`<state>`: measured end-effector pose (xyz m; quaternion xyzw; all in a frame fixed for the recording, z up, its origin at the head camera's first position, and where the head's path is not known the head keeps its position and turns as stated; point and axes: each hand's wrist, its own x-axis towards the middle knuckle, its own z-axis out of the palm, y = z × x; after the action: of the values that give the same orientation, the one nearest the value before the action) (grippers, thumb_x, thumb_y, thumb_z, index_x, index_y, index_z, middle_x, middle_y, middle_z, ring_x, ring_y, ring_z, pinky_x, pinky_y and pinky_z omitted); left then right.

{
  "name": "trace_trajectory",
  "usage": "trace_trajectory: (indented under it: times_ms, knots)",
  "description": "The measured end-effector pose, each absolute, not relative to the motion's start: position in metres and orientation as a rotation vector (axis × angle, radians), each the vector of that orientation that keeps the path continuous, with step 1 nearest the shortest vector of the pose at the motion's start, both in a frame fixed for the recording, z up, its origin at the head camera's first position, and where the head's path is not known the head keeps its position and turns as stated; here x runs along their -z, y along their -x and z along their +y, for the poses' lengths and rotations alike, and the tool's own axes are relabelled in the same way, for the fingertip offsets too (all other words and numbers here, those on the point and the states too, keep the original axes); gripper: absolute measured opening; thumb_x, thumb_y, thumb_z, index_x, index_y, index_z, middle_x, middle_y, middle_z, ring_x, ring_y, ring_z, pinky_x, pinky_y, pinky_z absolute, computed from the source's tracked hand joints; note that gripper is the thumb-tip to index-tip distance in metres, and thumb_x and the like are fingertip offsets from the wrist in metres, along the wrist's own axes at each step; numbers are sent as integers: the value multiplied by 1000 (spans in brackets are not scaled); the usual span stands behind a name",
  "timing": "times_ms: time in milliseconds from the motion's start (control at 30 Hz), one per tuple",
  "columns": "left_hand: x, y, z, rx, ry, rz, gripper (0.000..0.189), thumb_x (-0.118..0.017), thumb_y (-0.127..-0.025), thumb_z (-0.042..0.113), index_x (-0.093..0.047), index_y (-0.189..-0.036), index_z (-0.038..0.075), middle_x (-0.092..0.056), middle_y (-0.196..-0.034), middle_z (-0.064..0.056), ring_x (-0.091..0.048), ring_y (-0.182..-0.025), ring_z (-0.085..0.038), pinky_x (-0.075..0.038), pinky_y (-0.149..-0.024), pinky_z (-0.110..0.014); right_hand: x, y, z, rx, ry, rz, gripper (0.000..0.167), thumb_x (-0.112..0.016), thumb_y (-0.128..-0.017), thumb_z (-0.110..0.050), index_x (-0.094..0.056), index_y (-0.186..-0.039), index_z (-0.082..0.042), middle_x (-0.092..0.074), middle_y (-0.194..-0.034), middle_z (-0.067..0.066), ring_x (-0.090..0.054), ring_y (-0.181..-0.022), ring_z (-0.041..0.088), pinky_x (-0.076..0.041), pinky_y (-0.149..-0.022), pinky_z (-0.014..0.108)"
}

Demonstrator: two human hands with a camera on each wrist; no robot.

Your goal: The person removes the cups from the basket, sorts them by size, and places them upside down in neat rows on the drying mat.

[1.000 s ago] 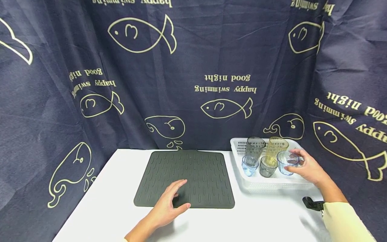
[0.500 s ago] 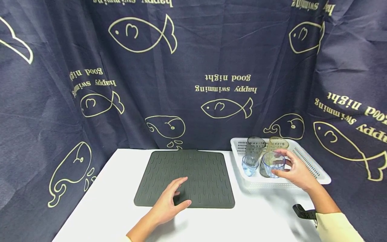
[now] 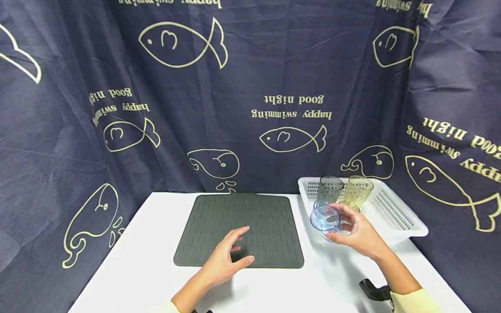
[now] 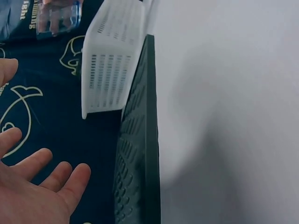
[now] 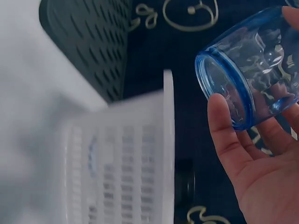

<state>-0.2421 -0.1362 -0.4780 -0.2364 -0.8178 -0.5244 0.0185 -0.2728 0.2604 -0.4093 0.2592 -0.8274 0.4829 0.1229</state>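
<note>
The right hand (image 3: 358, 230) curls its thumb and fingers round a small, clear blue plastic or glass cup (image 3: 325, 218), its grip full; in the head view the cup's mouth faces up. That cup is raised off the bench, and in the head view it overlaps the near left part of a white, slotted plastic basket (image 3: 397, 213); the right wrist view shows it apart from the basket's rim. Inside the basket, 2 taller cups stand side by side toward the back: a clear smoky-grey tumbler (image 3: 330, 191) and, right of it, a clear amber-yellow tumbler (image 3: 359, 191). In front of them are 2 smaller cups, mostly hidden: a pale blue cup (image 3: 321, 203) behind the held cup, and a yellowish-rimmed cup (image 3: 349, 204) behind the fingers. The left hand (image 3: 227, 261) hovers over the near edge of a dark grey, ridged rectangular mat (image 3: 254, 230), its grip wide with the thumb spread from the fingers. Mat and basket rest beside each other on a white bench (image 3: 129, 256), before a navy curtain (image 3: 238, 87) printed with cream fish.
</note>
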Motion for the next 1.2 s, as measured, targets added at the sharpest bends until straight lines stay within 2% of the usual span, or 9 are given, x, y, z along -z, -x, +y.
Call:
trace_trajectory:
  times_ms: [100,167,467,767,933,1067,1200]
  knots:
    - [475,242,-132,1658,759,-2515,72,-80,-90,29,-43,-151,34,-45,-154,10,-47,-137,-19,-50,-111,-46,413,270,247,-1423,-791,-2417,68,-89,-75,-3,-56,-135,2,-64,-122,20,-70,-102,11,-57,-87,16]
    - [472,242,-129,1676,773,-2501,71,-80,-90,28,-44,-151,32,-45,-154,10,-47,-136,-18,-50,-112,-46,415,269,239,-1442,-818,-2409,68,-89,-75,-3,-57,-135,0,-65,-121,21,-71,-100,12,-58,-87,18]
    - [466,242,-112,1756,847,-2460,70,-78,-91,27,-43,-152,29,-44,-154,6,-47,-135,-21,-51,-111,-43,428,263,202,-1537,-953,-2367,67,-90,-75,-7,-60,-134,-4,-69,-119,15,-70,-96,9,-61,-85,23]
    - [461,243,-103,1804,927,-2366,75,-81,-89,23,-42,-152,25,-47,-150,-5,-50,-132,-32,-54,-107,-45,435,261,172,-1470,-1012,-2390,62,-95,-72,-21,-66,-126,-7,-74,-112,5,-72,-98,19,-62,-82,27]
    - [461,243,-100,1826,929,-2350,80,-84,-84,21,-43,-152,23,-49,-146,-9,-53,-129,-36,-56,-104,-43,439,261,162,-1463,-1076,-2410,58,-94,-74,-24,-68,-124,-11,-75,-112,4,-72,-96,14,-62,-80,28]
    - [462,243,-99,1811,925,-2366,82,-86,-83,23,-43,-153,22,-49,-144,-10,-54,-127,-33,-57,-102,-36,440,260,155,-1415,-1088,-2452,61,-94,-75,-28,-68,-127,-11,-76,-113,5,-71,-93,12,-61,-78,27]
    - [464,242,-99,1765,924,-2387,82,-87,-82,26,-44,-152,20,-50,-142,-7,-54,-123,-29,-58,-99,-33,442,258,149,-1304,-1039,-2502,63,-94,-72,-37,-68,-124,-15,-75,-114,-2,-69,-96,8,-59,-77,25]
